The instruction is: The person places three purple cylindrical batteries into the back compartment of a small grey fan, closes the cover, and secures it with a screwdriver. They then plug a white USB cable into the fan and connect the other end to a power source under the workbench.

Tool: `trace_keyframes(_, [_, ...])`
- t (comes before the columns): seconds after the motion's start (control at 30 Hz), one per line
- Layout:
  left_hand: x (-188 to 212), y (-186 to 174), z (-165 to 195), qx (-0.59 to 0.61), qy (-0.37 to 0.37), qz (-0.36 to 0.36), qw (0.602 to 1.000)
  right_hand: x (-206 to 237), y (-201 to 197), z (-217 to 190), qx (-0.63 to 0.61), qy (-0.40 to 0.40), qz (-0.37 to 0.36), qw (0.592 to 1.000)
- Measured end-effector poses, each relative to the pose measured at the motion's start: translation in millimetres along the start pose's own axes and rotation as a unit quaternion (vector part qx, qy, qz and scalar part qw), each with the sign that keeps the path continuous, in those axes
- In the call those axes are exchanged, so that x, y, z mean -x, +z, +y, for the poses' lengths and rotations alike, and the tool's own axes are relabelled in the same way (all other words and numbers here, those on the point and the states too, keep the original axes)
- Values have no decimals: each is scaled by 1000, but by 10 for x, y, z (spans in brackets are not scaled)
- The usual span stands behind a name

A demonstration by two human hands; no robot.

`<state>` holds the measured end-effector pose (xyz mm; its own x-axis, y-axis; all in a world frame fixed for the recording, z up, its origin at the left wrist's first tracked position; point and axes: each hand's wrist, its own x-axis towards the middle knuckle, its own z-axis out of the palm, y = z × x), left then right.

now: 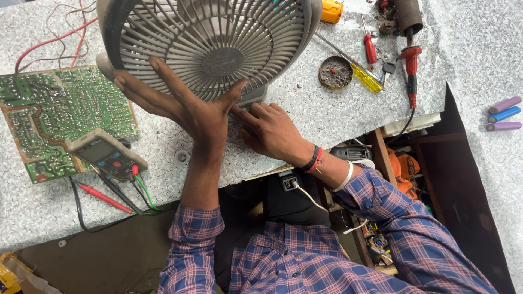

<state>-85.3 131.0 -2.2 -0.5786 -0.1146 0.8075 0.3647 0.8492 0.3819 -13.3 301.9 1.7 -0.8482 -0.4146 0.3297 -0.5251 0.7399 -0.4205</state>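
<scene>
A grey table fan (218,38) with a round slatted grille stands on the speckled worktop (305,114), tipped toward me. My left hand (174,98) lies flat against the lower left of the grille, fingers spread, steadying it. My right hand (269,128) rests at the fan's base (253,98) just under the grille, fingers curled and pressing there; what the fingertips touch is hidden behind the left hand.
A green circuit board (60,109) lies at the left with a multimeter (106,155) and its red and black probes on it. Screwdrivers (366,76), a round tin (335,72) and a soldering iron (409,60) sit at the right. Purple and blue cylindrical cells (504,114) lie far right.
</scene>
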Motion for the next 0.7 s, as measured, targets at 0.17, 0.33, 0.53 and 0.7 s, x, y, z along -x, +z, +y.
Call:
trace_keyframes(0.17, [13,4,-23,-2,2,-2,1000,-15,0,-9,-3,6,3,1000])
trace_keyframes(0.33, [7,64,-38,-3,10,16,1000,-16,-9,-14,-4,7,2,1000])
trace_keyframes(0.53, [11,103,-45,-10,16,27,999,-18,-19,-18,0,14,-10,1000])
trace_keyframes(0.7, [5,82,-24,-8,11,21,1000,-17,-27,-23,-4,17,-10,1000])
